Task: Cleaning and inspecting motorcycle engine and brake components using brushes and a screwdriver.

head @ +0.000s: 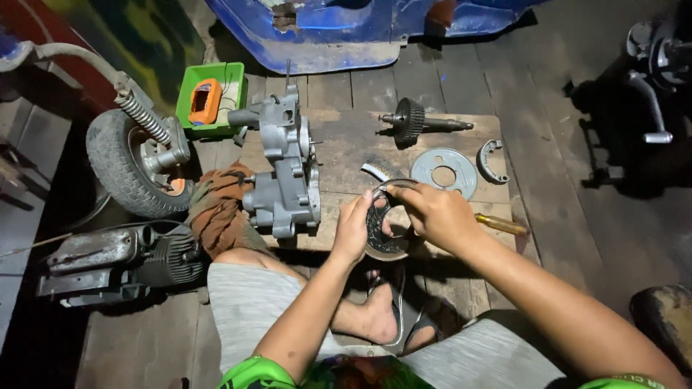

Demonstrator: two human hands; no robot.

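We note one package: a green square box [211, 97] at upper left, beside the wheel [133, 162], holding an orange packet [205, 101].

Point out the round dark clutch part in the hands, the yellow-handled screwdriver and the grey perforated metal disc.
Round dark clutch part [380, 232], head view, its dark face.
Yellow-handled screwdriver [502, 225], head view, the handle's middle.
Grey perforated metal disc [461, 179], head view, its flat lower-right rim.

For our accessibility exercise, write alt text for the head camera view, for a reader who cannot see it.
A seated person's left hand and right hand grip a round dark metal part above a wooden board. On the board lie a grey engine casing, a geared shaft, a round plate and a screwdriver; a small wheel lies left.
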